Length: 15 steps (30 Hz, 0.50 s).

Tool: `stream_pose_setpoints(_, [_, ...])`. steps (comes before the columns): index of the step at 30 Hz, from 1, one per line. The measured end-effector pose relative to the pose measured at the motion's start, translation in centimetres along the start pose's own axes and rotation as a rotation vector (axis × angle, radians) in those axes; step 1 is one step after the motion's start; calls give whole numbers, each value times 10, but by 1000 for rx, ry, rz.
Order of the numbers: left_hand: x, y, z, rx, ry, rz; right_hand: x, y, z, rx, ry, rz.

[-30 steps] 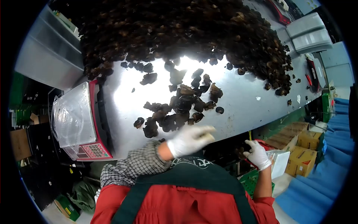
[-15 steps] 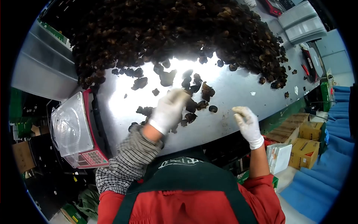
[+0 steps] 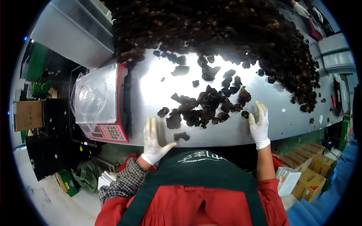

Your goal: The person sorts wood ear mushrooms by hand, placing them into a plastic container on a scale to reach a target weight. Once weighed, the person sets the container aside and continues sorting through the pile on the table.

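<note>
My left hand [image 3: 154, 143], in a white glove, is at the table's front edge with its thumb spread and nothing in it. My right hand [image 3: 259, 126], gloved too, has thumb and fingers apart and holds nothing; a small dark piece [image 3: 245, 114] lies just left of its thumb. Between the hands, a loose cluster of dark, wrinkled fungus-like pieces [image 3: 210, 100] lies on the shiny metal table [image 3: 147, 94]. Two small joined pieces [image 3: 181, 136] lie nearer the front edge. A large dark heap [image 3: 211, 28] covers the back of the table.
At the left stands a red scale [image 3: 122, 109] with clear plastic on its plate, and a grey metal bin [image 3: 75, 30] behind it. Another person's gloved hand [image 3: 301, 10] shows at the top right. Cardboard boxes [image 3: 308, 184] are below the table at right.
My left hand has drawn back from the pieces to the front edge and opened. More pieces now lie clustered at the centre. The view has shifted, and another person's hand has appeared at top right.
</note>
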<state>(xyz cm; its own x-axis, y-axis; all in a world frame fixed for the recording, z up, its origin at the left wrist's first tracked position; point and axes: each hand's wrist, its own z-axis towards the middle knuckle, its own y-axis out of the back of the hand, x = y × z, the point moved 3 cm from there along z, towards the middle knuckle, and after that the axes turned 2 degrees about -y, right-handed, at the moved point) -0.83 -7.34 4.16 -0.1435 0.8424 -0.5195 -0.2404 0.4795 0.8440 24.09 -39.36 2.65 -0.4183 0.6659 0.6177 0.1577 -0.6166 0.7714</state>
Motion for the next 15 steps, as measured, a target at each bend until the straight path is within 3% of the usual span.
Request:
stream_pose_setpoints(1, [8, -2, -10, 22, 74, 46, 2, -5, 6, -24, 42, -29])
stream_pose_setpoints(4, [10, -23, -11, 102, 61, 127, 9, -17, 22, -60, 153, -89])
stream_pose_setpoints(7, [2, -28, 13, -7, 17, 7, 39, -15, 31, -64, 276, -104])
stream_pose_setpoints(9, [-1, -15, 21, -113, -18, -104, 74, -19, 38, 11, 369, 48])
stream_pose_setpoints(12, [13, -9, 26, -259, 27, -32, 142, -59, 52, 240, 562, 244])
stream_pose_setpoints(15, [23, -1, 19, -324, 124, -15, 188, -121, 48, 543, 752, 48])
